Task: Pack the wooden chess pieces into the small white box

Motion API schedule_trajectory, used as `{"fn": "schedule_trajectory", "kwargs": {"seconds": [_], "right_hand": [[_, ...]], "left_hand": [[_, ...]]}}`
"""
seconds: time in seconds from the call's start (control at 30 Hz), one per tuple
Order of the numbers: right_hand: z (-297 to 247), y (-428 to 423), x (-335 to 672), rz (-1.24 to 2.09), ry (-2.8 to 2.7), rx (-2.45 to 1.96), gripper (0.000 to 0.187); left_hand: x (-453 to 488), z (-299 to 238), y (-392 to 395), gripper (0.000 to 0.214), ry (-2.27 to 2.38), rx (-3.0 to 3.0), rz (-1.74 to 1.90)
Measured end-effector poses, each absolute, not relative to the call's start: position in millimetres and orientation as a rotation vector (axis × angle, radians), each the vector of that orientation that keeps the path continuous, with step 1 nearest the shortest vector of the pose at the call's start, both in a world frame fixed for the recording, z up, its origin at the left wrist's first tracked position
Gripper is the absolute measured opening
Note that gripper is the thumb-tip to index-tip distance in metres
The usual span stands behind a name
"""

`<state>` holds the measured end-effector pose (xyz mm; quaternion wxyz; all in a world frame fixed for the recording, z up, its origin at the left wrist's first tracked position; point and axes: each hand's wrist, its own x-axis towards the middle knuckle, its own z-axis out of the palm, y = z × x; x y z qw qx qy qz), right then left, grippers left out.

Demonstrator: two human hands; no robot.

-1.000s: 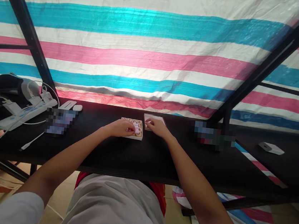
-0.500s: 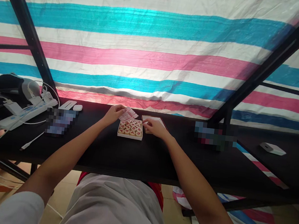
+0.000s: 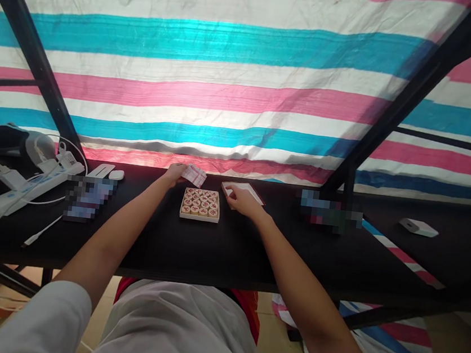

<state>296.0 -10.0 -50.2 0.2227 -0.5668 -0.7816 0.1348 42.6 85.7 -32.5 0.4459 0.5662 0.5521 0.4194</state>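
My left hand (image 3: 175, 173) is closed on a folded paper sheet with red lines (image 3: 194, 175), held near the table's back edge. Just in front of that sheet, a shallow white box (image 3: 199, 218) holds rows of round xiangqi pieces (image 3: 201, 201) marked with red characters. To the right of the box lies its lid (image 3: 251, 189), pale inside with a reddish-brown rim. Over the lid's near left part rests my right hand (image 3: 239, 198), fingers curled, thumb and forefinger near the rim. Whether those fingers grip the lid is hard to make out.
On the left of the black table (image 3: 154, 252) are a power strip (image 3: 32, 187) with chargers and cables, a blurred phone-like object (image 3: 90, 199) and a white earbud case (image 3: 116, 175). At the right lie a pixelated item (image 3: 327, 212) and a white adapter (image 3: 419, 227). Striped sheeting hangs behind.
My left hand has drawn the paper left and back, off the box, so all the pieces now show. My right hand stays by the lid; the view has shifted slightly.
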Motion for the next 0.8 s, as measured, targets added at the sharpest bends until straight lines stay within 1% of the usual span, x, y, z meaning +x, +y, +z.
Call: {"fn": "schedule_trajectory", "kwargs": {"seconds": [0.13,0.27,0.33,0.47,0.67,0.8], "right_hand": [[-49.5,-10.6,296.4,0.274,-2.143,-1.649,0.035],[-50.6,-9.2,296.3,0.176,-2.119,-1.676,0.029],[-50.9,-8.3,296.8,0.145,-2.081,-1.679,0.028],[-49.3,-8.3,298.1,0.115,-2.024,-1.659,0.032],[-48.6,-11.6,295.0,0.151,-2.05,-1.628,0.031],[-47.3,-12.4,289.2,0.25,-2.137,-1.445,0.032]], "left_hand": [[49.6,-42.0,91.8,0.022,1.434,1.332,0.999],[49.9,-47.0,88.9,0.029,1.458,1.375,0.885],[48.5,-45.1,86.8,0.028,1.453,1.412,0.822],[48.2,-40.7,83.7,0.019,1.414,1.467,0.762],[40.8,-48.4,79.7,0.013,1.329,1.433,0.874],[21.3,-54.1,70.4,0.011,1.278,1.355,1.027]]}}
